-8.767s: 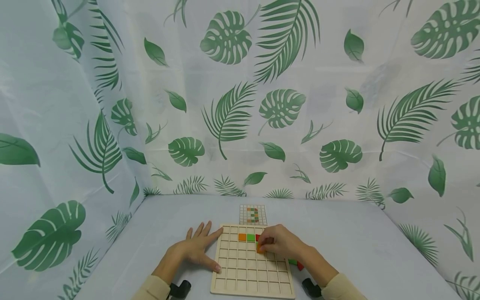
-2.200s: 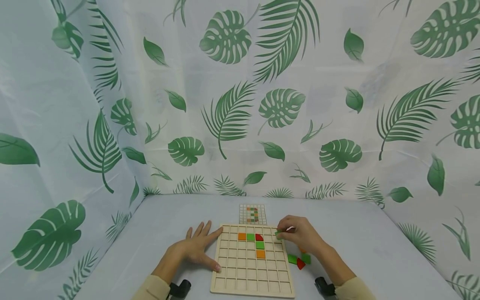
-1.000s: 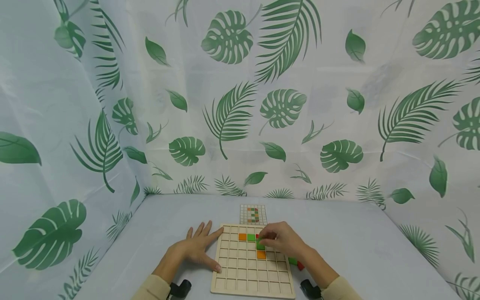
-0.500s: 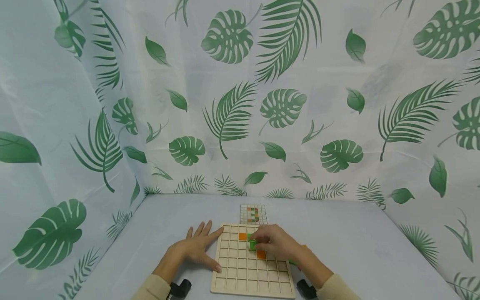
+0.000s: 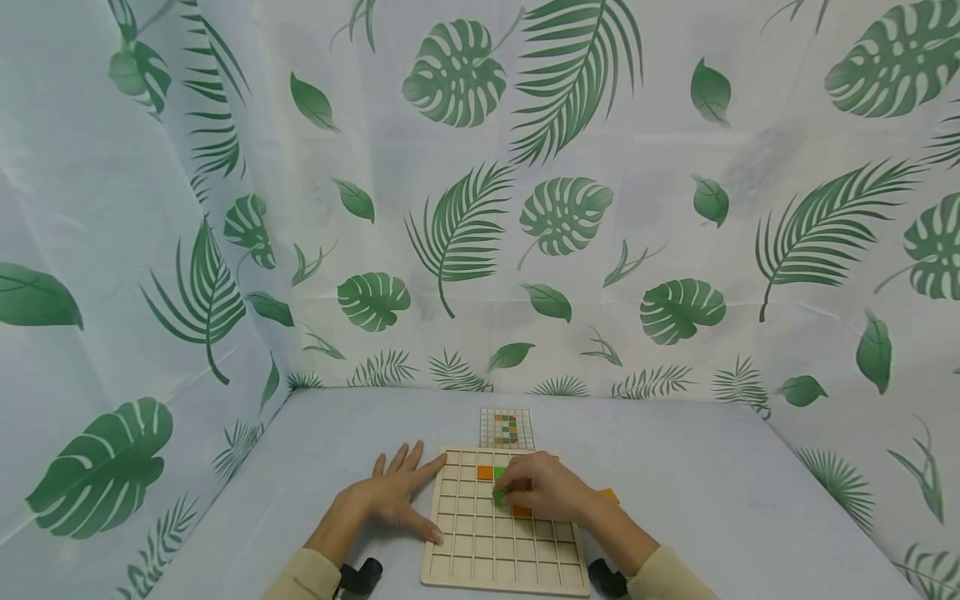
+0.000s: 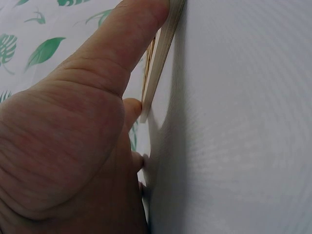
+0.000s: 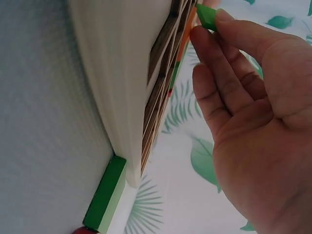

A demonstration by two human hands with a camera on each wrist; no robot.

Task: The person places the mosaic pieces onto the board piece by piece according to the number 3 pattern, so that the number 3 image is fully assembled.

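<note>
In the head view, a light wooden grid board (image 5: 480,550) lies on the table. My right hand (image 5: 551,487) is over its upper middle, pinching a green tile (image 5: 498,498) between thumb and fingertips. The right wrist view has the same green tile (image 7: 206,17) tilted at the fingertips, above the board. Seated in the grid are an orange tile (image 5: 485,472), a partly covered green tile (image 5: 500,472) and another orange tile (image 5: 522,512); my right hand hides other cells. Fingers spread, my left hand (image 5: 393,493) rests against the board's left edge.
A small pattern card (image 5: 507,428) with coloured squares lies just beyond the board. Right of the board an orange piece (image 5: 609,496) shows past my forearm. The right wrist view shows a loose green block (image 7: 106,195) and a red piece (image 7: 85,230) by the board's side.
Earlier my right hand set down an orange tile, then brought a green tile from the right. It has since shifted left over the board with that tile. The left hand stays put.
</note>
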